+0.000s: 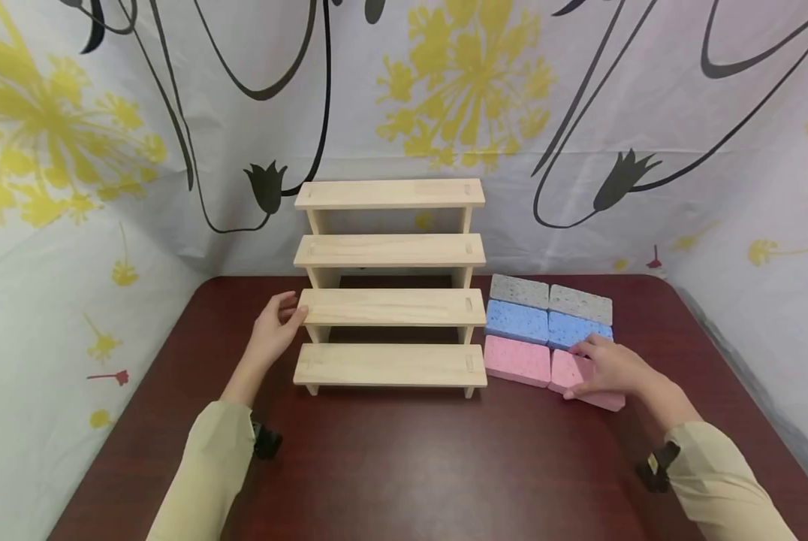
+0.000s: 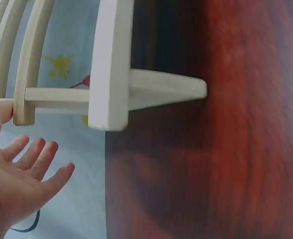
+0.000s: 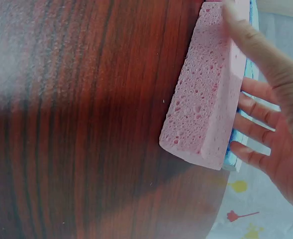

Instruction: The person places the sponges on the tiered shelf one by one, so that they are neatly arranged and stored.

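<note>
A light wooden stepped rack (image 1: 390, 364) with several shelf boards stands at the back of the table. At its left end is my left hand (image 1: 275, 327), its thumb touching the end of a board (image 2: 24, 107) and its other fingers loosely spread. My right hand (image 1: 610, 368) grips the right pink sponge (image 1: 603, 398) across its width, thumb at the near edge and fingers along the far edge. In the right wrist view the porous near side of this pink sponge (image 3: 193, 99) faces the camera. Beside it lies a second pink sponge (image 1: 517, 361).
Behind the pink pair lie two blue sponges (image 1: 517, 321) and two grey sponges (image 1: 581, 303), all right of the rack. The dark red wooden table (image 1: 404, 458) stretches toward me. A white cloth (image 1: 228, 150) with yellow and grey flowers hangs behind and at the sides.
</note>
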Action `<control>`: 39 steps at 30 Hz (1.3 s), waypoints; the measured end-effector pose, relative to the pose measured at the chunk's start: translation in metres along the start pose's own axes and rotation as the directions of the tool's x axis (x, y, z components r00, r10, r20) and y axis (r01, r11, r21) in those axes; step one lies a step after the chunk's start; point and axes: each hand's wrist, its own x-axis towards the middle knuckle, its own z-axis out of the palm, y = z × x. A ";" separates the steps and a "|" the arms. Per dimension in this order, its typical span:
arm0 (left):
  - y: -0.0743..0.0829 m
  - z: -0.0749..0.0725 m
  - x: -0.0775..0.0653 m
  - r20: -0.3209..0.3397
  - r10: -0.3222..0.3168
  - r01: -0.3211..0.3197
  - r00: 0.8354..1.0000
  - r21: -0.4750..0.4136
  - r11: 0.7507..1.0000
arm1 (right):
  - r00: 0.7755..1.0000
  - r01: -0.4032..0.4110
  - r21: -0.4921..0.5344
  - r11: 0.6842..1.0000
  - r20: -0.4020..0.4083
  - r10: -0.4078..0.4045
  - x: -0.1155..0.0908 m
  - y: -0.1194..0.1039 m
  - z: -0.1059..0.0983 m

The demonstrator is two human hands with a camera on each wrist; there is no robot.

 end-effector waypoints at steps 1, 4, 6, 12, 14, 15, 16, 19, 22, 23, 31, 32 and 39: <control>0.001 0.001 0.002 0.002 -0.007 0.007 1.000 -0.019 1.000 | 1.000 0.005 -0.002 1.000 0.008 -0.005 0.000 0.000 0.000; 0.003 0.002 0.006 0.017 -0.048 0.049 0.999 -0.121 0.991 | 1.000 0.015 0.027 1.000 0.026 -0.016 0.002 -0.001 -0.002; 0.004 0.004 0.008 0.035 -0.090 0.096 0.995 -0.217 0.971 | 0.999 0.015 0.056 0.998 0.042 -0.018 0.003 -0.001 -0.006; 0.007 0.009 0.011 0.071 -0.173 0.187 0.982 -0.371 0.909 | 0.995 0.037 0.116 0.993 0.092 -0.048 0.007 -0.002 -0.019; 0.008 0.011 0.011 0.070 -0.185 0.197 0.980 -0.392 0.899 | 0.993 0.048 0.123 0.991 0.097 -0.060 0.008 -0.004 -0.025; 0.008 0.012 0.011 0.069 -0.189 0.201 0.980 -0.399 0.895 | 0.993 0.053 0.124 0.991 0.095 -0.065 0.009 -0.005 -0.028; 0.008 0.012 0.011 0.070 -0.196 0.207 0.978 -0.406 0.890 | 0.994 0.055 0.125 0.991 0.091 -0.067 0.009 -0.005 -0.031; 0.009 0.014 0.010 0.077 -0.206 0.219 0.975 -0.435 0.874 | 0.995 0.061 0.134 0.989 0.075 -0.072 0.012 -0.008 -0.039; 0.009 0.014 0.008 0.091 -0.211 0.229 0.973 -0.461 0.858 | 0.997 0.056 0.139 0.989 0.051 -0.064 0.016 -0.010 -0.046; 0.009 0.014 0.008 0.095 -0.213 0.232 0.972 -0.473 0.850 | 0.997 0.060 0.140 0.988 0.041 -0.066 0.018 -0.011 -0.048; 0.006 0.014 0.007 0.106 -0.207 0.231 0.973 -0.525 0.819 | 0.982 0.149 -0.005 0.989 -0.113 -0.149 0.039 -0.037 -0.076; 0.006 0.014 0.008 0.108 -0.205 0.230 0.973 -0.531 0.815 | 0.978 0.160 -0.020 0.987 -0.134 -0.161 0.042 -0.042 -0.081; 0.005 0.014 0.004 0.101 -0.198 0.221 0.975 -0.539 0.813 | 0.940 0.208 -0.080 0.975 -0.259 -0.222 0.062 -0.077 -0.110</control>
